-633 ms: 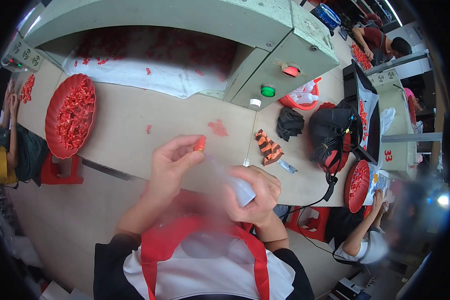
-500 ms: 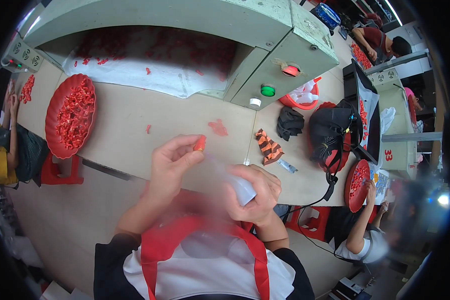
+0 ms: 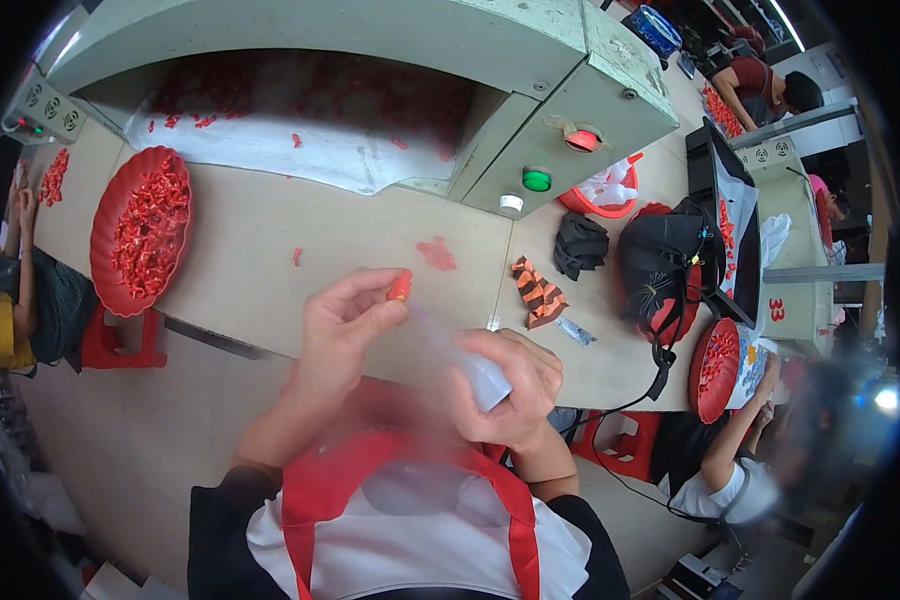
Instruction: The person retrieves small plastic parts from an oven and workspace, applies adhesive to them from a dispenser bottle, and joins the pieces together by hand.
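Between the thumb and fingers of my left hand (image 3: 335,325) is a small red piece (image 3: 400,286) with a touch of gold at its lower end. My right hand (image 3: 530,385) wraps round a translucent white squeeze bottle (image 3: 487,381), its narrow tip pointing up and left toward that piece. A haze blurs the area by the bottle, so I cannot tell whether tip and piece touch. On the table beyond my hands lie a flat translucent red scrap (image 3: 436,253) and a tiny red bit (image 3: 297,257).
A scalloped red tray (image 3: 98,235) of small red pieces stands left. A pale green machine (image 3: 530,115) with a paper-lined opening spans the back. To the right are black cloth (image 3: 580,247), a striped orange-brown cloth (image 3: 538,294), a black backpack (image 3: 660,260) and a red basket (image 3: 610,209). Co-workers sit either side.
My hands, the red piece and the bottle stay practically still. At the right, a co-worker's hand has moved away from the red tray there.
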The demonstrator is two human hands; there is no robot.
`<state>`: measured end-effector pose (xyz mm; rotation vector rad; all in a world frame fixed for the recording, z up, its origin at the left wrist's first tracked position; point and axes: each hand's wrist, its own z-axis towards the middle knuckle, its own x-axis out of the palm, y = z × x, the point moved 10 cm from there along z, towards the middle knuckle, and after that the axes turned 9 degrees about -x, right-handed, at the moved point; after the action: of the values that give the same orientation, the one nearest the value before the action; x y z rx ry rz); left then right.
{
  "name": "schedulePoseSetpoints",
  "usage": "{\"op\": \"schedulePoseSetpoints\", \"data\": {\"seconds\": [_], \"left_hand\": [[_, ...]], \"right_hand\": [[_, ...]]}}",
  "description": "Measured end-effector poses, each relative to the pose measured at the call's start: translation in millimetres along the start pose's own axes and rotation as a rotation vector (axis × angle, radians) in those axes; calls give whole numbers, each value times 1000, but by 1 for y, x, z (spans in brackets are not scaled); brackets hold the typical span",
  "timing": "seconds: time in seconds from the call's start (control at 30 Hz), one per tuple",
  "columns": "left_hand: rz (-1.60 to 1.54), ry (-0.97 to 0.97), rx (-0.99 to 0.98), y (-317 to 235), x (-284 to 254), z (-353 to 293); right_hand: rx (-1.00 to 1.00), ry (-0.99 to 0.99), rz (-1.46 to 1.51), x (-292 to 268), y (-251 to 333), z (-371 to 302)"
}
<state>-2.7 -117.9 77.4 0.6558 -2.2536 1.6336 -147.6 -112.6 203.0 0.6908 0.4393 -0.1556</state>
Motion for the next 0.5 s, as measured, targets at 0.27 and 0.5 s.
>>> {"op": "schedulePoseSetpoints", "data": {"seconds": [0.27, 0.5], "left_hand": [[33, 3, 41, -3, 0, -1], [113, -11, 154, -13, 4, -4]], "right_hand": [[19, -5, -12, -2, -2, -2], [18, -4, -3, -3, -2, -2]]}}
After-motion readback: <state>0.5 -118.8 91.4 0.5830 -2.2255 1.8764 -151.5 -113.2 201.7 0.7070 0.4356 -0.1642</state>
